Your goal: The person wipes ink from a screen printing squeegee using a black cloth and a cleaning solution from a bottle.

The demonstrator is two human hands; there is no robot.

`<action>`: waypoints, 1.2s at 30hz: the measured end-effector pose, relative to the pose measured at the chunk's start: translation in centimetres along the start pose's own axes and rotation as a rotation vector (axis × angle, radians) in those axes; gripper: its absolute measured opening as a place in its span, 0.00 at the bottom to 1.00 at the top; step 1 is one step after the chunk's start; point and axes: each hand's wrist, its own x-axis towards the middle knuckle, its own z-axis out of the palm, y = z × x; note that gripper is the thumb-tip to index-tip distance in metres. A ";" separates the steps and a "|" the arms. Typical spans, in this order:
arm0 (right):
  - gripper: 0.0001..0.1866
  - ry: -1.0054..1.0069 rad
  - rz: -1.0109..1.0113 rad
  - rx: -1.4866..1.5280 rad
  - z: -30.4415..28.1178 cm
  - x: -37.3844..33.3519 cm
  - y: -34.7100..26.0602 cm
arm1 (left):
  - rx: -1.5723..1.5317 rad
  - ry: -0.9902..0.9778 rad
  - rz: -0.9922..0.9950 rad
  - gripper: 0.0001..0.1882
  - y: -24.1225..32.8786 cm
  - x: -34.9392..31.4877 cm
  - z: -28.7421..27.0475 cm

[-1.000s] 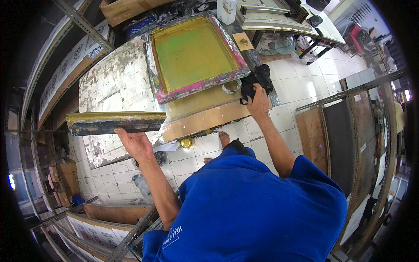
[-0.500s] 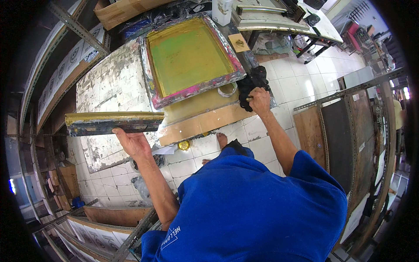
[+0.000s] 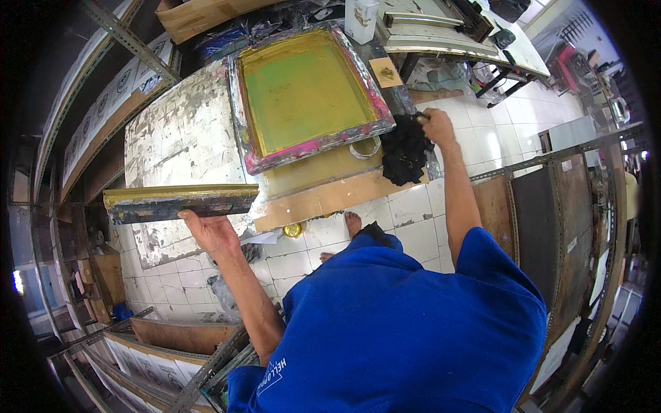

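My left hand (image 3: 215, 234) is closed round a long, dark-sided squeegee (image 3: 180, 202), held level at the left with gold-yellow ink along its upper edge. At the right, my right hand (image 3: 438, 128) has its fingers closed at the top of a crumpled black cloth (image 3: 403, 153) on the table's right edge. Between the hands lies a screen-printing frame (image 3: 323, 146), its rim smeared with pink and grey, its yellow-green mesh (image 3: 303, 89) inked gold around the sides. A pale ring, like a tape roll (image 3: 363, 157), shows partly under the frame's near right corner.
A stained white board (image 3: 180, 127) lies left of the frame, a brown cardboard strip (image 3: 330, 193) along the near edge. A white container (image 3: 361, 22) and an ink-marked card (image 3: 385, 72) are beyond. Metal shelving (image 3: 131, 45) stands left, a rack of boards (image 3: 537, 206) right; a gold tin (image 3: 292, 230) sits low.
My right hand has moved away from me and to the right, and the black cloth looks more spread out below it. The squeegee stays nearly level in my left hand.
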 end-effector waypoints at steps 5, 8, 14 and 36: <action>0.07 0.332 0.005 0.244 -5.5 1.6 -3.5 | 0.009 0.112 0.022 0.28 1.0 -0.1 -1.6; 0.07 0.454 0.017 0.339 -10.0 2.2 -6.4 | -0.027 0.121 0.044 0.26 1.6 -0.4 -1.5; 0.08 0.520 -0.064 0.523 -14.8 4.0 -8.9 | -0.058 0.138 0.099 0.28 4.0 0.1 -3.8; 0.13 0.614 -0.092 0.347 -21.5 11.0 -15.2 | -0.171 0.180 0.168 0.28 7.2 1.3 -8.8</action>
